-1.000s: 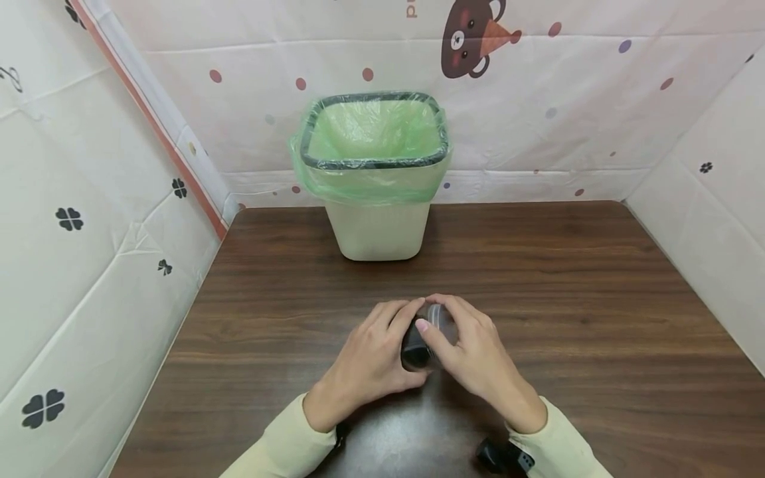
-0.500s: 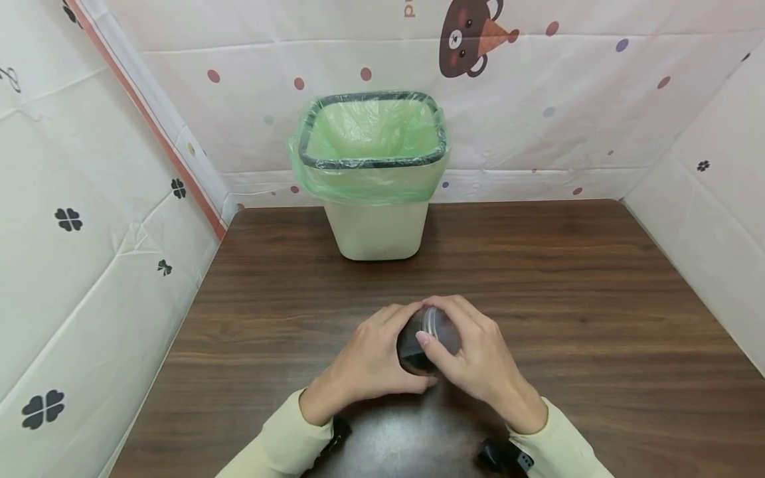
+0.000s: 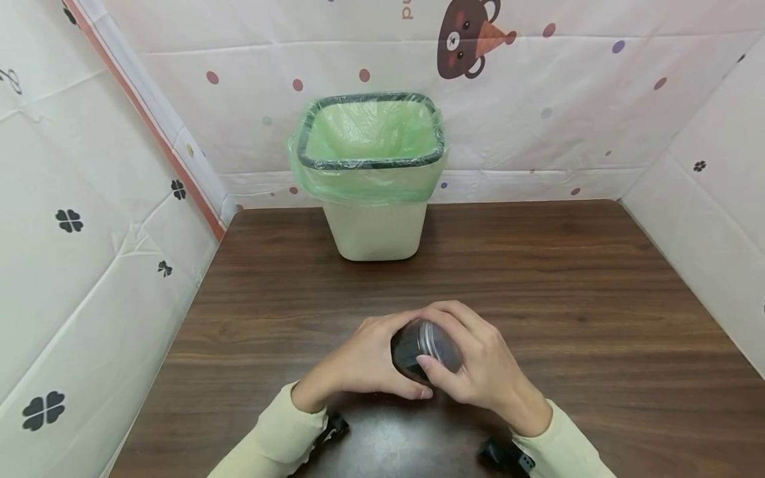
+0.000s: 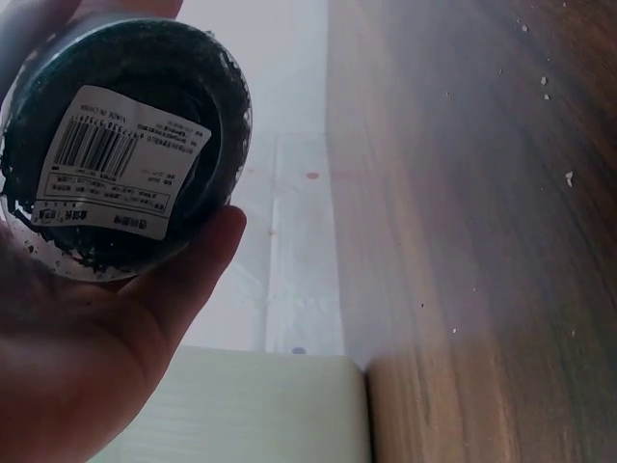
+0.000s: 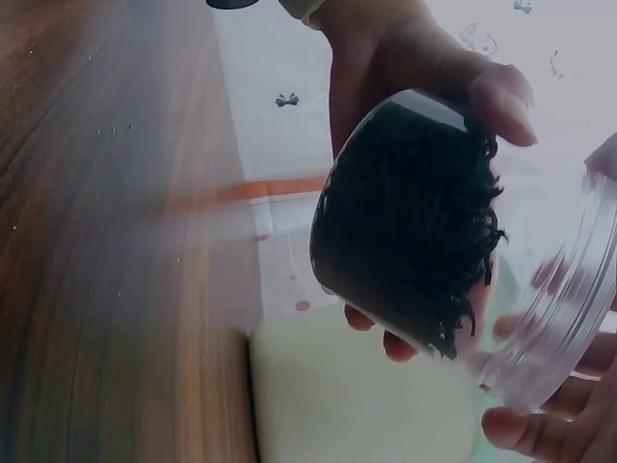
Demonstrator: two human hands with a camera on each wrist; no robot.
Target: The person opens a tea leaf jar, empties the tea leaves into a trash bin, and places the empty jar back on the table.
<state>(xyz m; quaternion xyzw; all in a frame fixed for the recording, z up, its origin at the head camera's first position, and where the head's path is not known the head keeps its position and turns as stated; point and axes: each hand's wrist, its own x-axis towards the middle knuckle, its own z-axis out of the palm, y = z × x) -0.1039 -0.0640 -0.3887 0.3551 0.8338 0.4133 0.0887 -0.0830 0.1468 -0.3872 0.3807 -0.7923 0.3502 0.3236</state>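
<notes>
A clear jar (image 3: 408, 352) full of dark, stringy shreds is held tilted above the table, between both hands. My left hand (image 3: 370, 362) grips its body from the base end, thumb below and fingers round the far side. In the left wrist view, a white barcode label (image 4: 120, 164) shows on the jar's base. My right hand (image 3: 481, 355) holds the clear ribbed lid (image 5: 559, 309) at the jar's mouth with curled fingers and thumb. The dark shreds (image 5: 415, 231) lie toward the base in the right wrist view. Whether the lid is loose cannot be told.
A pale bin (image 3: 376, 232) with a green bag liner (image 3: 370, 189) stands at the back of the brown wooden table (image 3: 568, 285). Small pale crumbs (image 4: 545, 87) dot the tabletop. Printed white sheeting (image 3: 538, 113) surrounds the table at the back and sides.
The left hand has turned and shifted slightly left and toward me. More of the jar shows between the hands, and it has come slightly nearer. The right hand keeps its hold on the lid.
</notes>
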